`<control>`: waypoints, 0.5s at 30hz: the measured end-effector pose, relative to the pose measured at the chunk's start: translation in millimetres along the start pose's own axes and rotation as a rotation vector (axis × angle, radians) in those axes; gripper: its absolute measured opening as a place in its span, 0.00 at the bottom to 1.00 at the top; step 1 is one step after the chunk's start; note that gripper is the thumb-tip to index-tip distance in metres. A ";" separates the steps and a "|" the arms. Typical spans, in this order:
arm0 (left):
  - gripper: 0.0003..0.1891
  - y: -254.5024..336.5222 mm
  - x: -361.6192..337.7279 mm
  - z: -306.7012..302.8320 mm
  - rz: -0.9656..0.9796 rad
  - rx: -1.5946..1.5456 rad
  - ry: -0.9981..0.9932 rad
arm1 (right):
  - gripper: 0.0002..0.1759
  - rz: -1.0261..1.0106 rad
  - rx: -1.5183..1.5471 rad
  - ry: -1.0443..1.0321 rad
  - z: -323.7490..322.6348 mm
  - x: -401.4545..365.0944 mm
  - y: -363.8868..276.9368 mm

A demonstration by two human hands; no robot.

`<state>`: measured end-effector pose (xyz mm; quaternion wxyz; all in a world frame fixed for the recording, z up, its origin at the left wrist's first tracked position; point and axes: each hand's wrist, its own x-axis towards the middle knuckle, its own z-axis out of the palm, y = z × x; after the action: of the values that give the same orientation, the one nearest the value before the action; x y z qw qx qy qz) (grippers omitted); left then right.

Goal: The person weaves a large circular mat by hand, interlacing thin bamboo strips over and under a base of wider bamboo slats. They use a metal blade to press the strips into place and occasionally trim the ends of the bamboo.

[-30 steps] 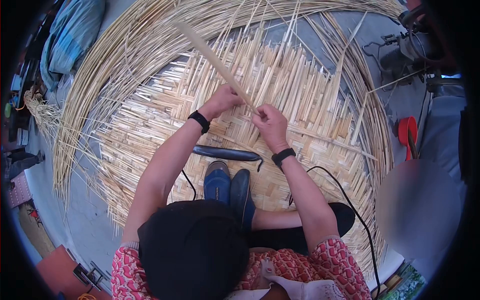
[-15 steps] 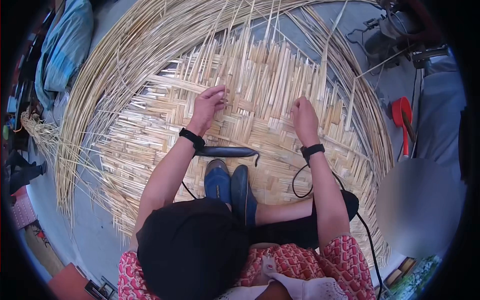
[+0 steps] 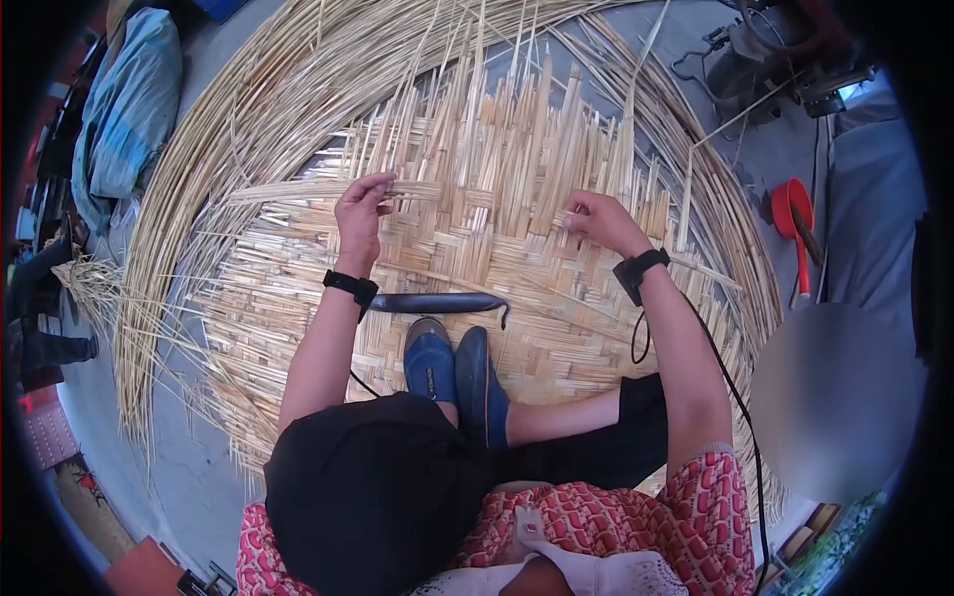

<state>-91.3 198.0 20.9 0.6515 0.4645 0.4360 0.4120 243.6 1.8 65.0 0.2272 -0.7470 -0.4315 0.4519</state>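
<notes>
A large woven mat of split straw-coloured reeds lies on the floor, its upper strips loose and upright in the view. My left hand is closed on a flat bundle of reed strips that runs leftward and across the weave. My right hand is over the mat's right part, fingers bent together near the upright strips; what it pinches, if anything, is too small to name. A dark curved tool lies on the mat just above the blue shoes.
Long loose reeds curve around the mat's left and top, and more along its right. A red scoop lies at the right, machinery at the upper right, a blue-grey sack at the upper left.
My left hand has moved left, and the strips it holds lie further left. My right hand has turned inward, its fingers now pointing left. The view has shifted slightly.
</notes>
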 end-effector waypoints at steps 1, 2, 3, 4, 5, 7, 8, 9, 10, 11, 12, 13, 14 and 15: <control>0.09 -3.6 -0.8 -9.3 -0.061 0.093 0.011 | 0.10 0.000 0.000 -0.004 3.7 -0.7 -1.1; 0.09 -16.1 -2.3 -18.1 -0.118 0.151 -0.019 | 0.09 -0.027 -0.196 -0.032 9.5 -2.9 -1.5; 0.09 -25.9 -3.7 -22.8 -0.122 0.151 -0.010 | 0.09 -0.054 -0.393 -0.064 17.2 -6.1 -2.1; 0.09 -34.9 -1.9 -26.2 -0.151 0.141 -0.013 | 0.08 -0.084 -0.531 -0.036 30.3 -5.9 2.2; 0.09 -37.5 4.6 -24.3 -0.171 0.125 -0.020 | 0.08 -0.088 -0.536 -0.033 36.3 -3.6 8.2; 0.08 -38.0 8.8 -18.6 -0.245 0.010 -0.044 | 0.09 -0.119 -0.616 0.102 45.5 0.5 16.4; 0.08 -34.5 11.6 -18.0 -0.266 -0.011 -0.018 | 0.10 -0.085 -0.562 0.101 45.1 -2.2 18.6; 0.08 -43.2 14.4 -25.5 -0.267 -0.094 -0.044 | 0.10 -0.085 -0.509 0.092 42.5 0.8 19.8; 0.08 -32.8 9.5 -21.0 -0.293 -0.067 -0.016 | 0.12 -0.088 -0.529 0.055 39.8 0.7 16.5; 0.08 -30.6 9.0 -22.8 -0.305 -0.100 -0.037 | 0.13 -0.066 -0.491 0.006 37.8 3.0 19.3; 0.08 -28.8 8.6 -23.9 -0.313 -0.119 -0.057 | 0.13 -0.080 -0.476 0.015 36.7 1.6 19.3; 0.08 -32.5 10.7 -24.8 -0.319 -0.124 -0.064 | 0.13 -0.084 -0.405 0.029 35.5 0.3 20.8; 0.08 -30.3 10.9 -23.8 -0.315 -0.123 -0.052 | 0.13 -0.083 -0.354 0.029 33.7 2.2 18.3; 0.08 -29.8 10.2 -22.9 -0.322 -0.118 -0.050 | 0.13 -0.067 -0.298 0.032 34.9 -0.2 20.0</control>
<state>-106.4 206.5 -14.0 0.7459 0.3597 0.4634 0.3154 221.9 -10.6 33.5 0.1359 -0.7647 -0.5148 0.3630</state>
